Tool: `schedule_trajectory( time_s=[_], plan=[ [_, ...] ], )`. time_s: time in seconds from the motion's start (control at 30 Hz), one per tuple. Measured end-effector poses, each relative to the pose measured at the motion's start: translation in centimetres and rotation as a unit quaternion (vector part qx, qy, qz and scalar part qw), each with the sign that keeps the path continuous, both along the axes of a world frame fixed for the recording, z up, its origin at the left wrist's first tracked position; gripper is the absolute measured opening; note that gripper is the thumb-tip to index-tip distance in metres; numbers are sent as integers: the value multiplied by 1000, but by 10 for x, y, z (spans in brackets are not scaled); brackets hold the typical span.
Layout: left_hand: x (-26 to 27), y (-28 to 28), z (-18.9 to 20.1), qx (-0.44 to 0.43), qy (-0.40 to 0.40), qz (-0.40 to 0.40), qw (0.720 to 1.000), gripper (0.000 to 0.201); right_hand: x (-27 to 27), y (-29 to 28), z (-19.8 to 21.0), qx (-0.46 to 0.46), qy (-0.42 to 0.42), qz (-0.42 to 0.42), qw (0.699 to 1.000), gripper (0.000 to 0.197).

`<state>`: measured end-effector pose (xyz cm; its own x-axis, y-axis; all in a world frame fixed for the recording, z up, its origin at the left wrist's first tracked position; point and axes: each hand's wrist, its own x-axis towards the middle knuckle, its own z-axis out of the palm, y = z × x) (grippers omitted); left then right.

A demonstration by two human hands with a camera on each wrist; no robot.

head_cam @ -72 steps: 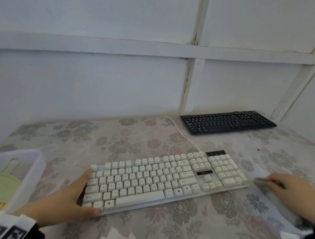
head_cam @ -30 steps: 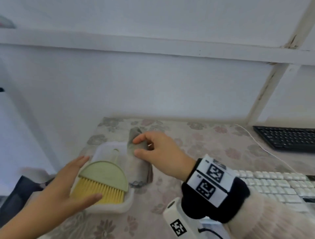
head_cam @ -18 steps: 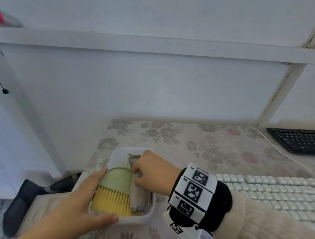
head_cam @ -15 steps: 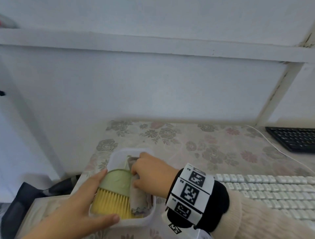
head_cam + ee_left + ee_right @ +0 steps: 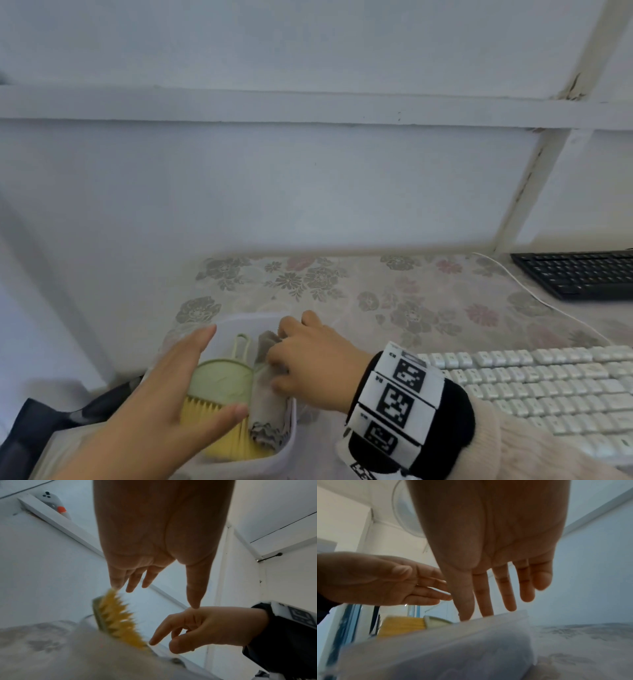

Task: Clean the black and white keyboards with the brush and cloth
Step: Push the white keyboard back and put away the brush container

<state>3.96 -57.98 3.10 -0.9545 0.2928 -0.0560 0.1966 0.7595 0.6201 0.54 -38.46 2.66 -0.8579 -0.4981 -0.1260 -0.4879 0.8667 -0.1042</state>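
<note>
Right now the left hand (image 5: 164, 407) spreads flat-fingered over the green brush (image 5: 222, 380) in the clear plastic tub (image 5: 287, 442), beside the right hand (image 5: 308, 363) resting loose-fingered on the grey cloth (image 5: 267, 407), so a snatched lift could tip it.

Left hand (image 5: 164, 394) spread flat, fingers straight; right hand (image 5: 308, 363) reaching forward (fingers loosely extended).

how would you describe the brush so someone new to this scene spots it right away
On the floral table, look to the left end, away from both keyboards, for the translucent plastic tub. The brush lies inside it under the left hand. Unlike the grey cloth next to it, it has a pale green back, a loop handle and yellow bristles.
</note>
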Motion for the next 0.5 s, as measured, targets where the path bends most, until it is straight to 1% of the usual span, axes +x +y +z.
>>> schedule_trajectory(
  time_s=[0.07,0.13,0.23,0.3,0.33,0.4,0.43,0.5],
  plan=[
    [3,12,9,9,13,4,1000,111,3,18,6,-46,-21,-16,999,36],
    [6,27,18,28,5,12,1000,105,8,41,10,-93,-29,-47,994,43],
    [11,48,23,68,-9,8,998,99,17,80,15,-118,-40,-91,988,50],
    [15,65,25,77,-22,-8,997,91,26,110,17,-131,-45,-126,982,51],
    [17,73,26,72,-28,-14,997,91,31,126,17,-138,-44,-143,979,52],
    [20,90,25,47,-34,-34,998,103,42,158,18,-144,-42,-176,973,53],
    [21,98,23,41,-39,-45,997,105,49,174,17,-143,-42,-195,969,55],
    [22,115,16,60,-61,-68,994,100,62,206,15,-138,-46,-233,961,58]
  ],
)
